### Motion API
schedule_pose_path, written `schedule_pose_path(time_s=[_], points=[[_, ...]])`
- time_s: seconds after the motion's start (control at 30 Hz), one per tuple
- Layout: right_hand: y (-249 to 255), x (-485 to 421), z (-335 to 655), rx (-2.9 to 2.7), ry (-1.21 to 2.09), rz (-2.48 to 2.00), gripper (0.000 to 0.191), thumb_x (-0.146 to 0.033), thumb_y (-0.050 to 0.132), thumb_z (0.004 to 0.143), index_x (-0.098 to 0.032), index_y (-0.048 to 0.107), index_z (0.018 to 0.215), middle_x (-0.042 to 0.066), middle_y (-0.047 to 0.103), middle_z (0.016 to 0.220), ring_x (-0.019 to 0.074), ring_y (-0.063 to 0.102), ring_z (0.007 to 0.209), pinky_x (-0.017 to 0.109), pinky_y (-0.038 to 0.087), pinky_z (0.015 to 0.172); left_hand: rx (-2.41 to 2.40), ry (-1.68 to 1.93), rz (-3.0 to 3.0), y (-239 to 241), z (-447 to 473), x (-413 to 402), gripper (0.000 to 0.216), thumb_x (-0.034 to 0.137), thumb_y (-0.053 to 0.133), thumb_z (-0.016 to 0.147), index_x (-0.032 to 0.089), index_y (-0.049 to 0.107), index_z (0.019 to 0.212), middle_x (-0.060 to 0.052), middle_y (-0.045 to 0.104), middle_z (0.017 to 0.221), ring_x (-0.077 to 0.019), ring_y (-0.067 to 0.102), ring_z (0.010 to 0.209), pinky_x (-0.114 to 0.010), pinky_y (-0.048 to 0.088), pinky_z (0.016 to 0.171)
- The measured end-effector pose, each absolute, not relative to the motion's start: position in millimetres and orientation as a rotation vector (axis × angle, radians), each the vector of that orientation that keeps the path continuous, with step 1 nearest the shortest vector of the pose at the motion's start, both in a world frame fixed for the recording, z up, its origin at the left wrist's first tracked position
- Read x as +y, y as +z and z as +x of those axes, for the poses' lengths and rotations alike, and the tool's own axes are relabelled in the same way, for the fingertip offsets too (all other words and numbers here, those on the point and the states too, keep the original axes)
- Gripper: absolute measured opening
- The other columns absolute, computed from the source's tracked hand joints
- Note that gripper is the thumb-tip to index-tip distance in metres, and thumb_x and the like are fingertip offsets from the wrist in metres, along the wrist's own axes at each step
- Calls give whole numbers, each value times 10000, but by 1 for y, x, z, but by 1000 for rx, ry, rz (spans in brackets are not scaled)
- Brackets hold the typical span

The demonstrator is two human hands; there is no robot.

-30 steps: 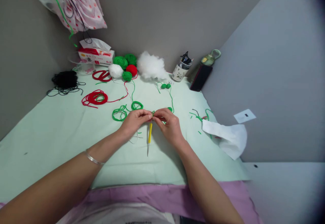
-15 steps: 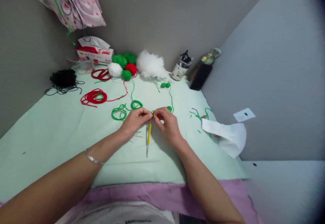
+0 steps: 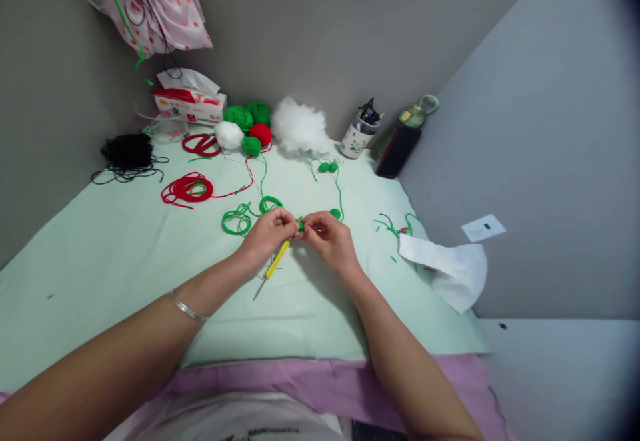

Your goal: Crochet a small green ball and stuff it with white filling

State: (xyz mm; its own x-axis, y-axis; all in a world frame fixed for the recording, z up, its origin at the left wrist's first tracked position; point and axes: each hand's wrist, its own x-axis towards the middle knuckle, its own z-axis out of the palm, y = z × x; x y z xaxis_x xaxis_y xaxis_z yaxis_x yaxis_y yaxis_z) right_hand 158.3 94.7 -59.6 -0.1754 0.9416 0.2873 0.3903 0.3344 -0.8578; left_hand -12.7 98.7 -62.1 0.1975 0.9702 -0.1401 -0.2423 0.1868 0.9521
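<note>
My left hand [image 3: 273, 233] and my right hand [image 3: 331, 240] meet over the middle of the table, fingertips pinched. Between them is a small green crochet piece [image 3: 301, 226], mostly covered by the fingers. A crochet hook [image 3: 277, 260] with a yellow handle hangs below the fingertips, its lower metal end pointing down and left; its upper end is hidden at the fingers. Loops of green yarn [image 3: 236, 221] lie just beyond my left hand. Behind my right hand a small green ball [image 3: 335, 214] rests at the end of a green strand.
Yarn balls [image 3: 239, 118], white stuffing [image 3: 300, 128], a tissue box [image 3: 190, 106] and a pen cup [image 3: 359, 137] stand along the wall. Red scissors [image 3: 201, 144], coiled red yarn [image 3: 187, 188] and black yarn [image 3: 129, 152] lie left. White paper [image 3: 445, 261] hangs over the right edge.
The crochet hook has swung from nearly upright to a slant, its lower end now further left. More of the green piece shows between my fingers, and the view has shifted slightly.
</note>
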Motion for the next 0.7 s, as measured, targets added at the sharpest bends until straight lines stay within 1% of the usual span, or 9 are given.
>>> schedule_pose_path(time_s=[0.13, 0.3, 0.37, 0.5, 0.6, 0.7], points=[[-58, 94, 157, -1741, 797, -1217, 57, -235, 625, 874, -219, 629, 819, 46, 679, 907, 163, 680, 739, 318, 603, 704, 923, 1070, 929, -60, -11, 98, 232, 229, 762, 705, 220, 654, 910, 56, 679, 697, -154, 660, 722, -295, 490, 789], [-52, 91, 156, -1763, 744, -1246, 55, -185, 601, 837, -221, 624, 803, 27, 646, 873, 155, 644, 728, 309, 577, 700, 895, 1044, 908, -59, -11, 98, 76, 202, 744, 702, 194, 707, 768, 30, 678, 731, -150, 649, 750, -293, 488, 813], [-51, 91, 156, -1767, 730, -1252, 60, -184, 597, 841, -221, 620, 801, 25, 643, 869, 155, 640, 726, 311, 574, 699, 895, 1042, 896, -59, -11, 98, 64, 211, 743, 716, 191, 724, 774, 17, 693, 750, -160, 657, 773, -299, 488, 823], [-50, 91, 156, -1777, 710, -1251, 74, -194, 617, 855, -222, 618, 787, 29, 649, 860, 160, 636, 722, 316, 572, 688, 875, 1020, 890, -60, -13, 97, 130, 265, 801, 748, 180, 745, 828, -9, 723, 799, -170, 663, 792, -302, 489, 803], [-48, 91, 157, -1791, 708, -1238, 79, -209, 632, 868, -222, 630, 790, 33, 659, 859, 164, 646, 727, 319, 578, 689, 860, 1001, 891, -65, -14, 99, 197, 298, 862, 751, 176, 727, 826, -5, 717, 790, -165, 659, 775, -299, 501, 788], [-47, 91, 156, -1802, 714, -1226, 83, -218, 627, 878, -223, 635, 795, 35, 666, 863, 162, 657, 721, 310, 582, 676, 854, 979, 891, -73, -15, 102, 191, 295, 842, 827, 160, 708, 849, -13, 714, 818, -171, 684, 821, -321, 543, 842]])
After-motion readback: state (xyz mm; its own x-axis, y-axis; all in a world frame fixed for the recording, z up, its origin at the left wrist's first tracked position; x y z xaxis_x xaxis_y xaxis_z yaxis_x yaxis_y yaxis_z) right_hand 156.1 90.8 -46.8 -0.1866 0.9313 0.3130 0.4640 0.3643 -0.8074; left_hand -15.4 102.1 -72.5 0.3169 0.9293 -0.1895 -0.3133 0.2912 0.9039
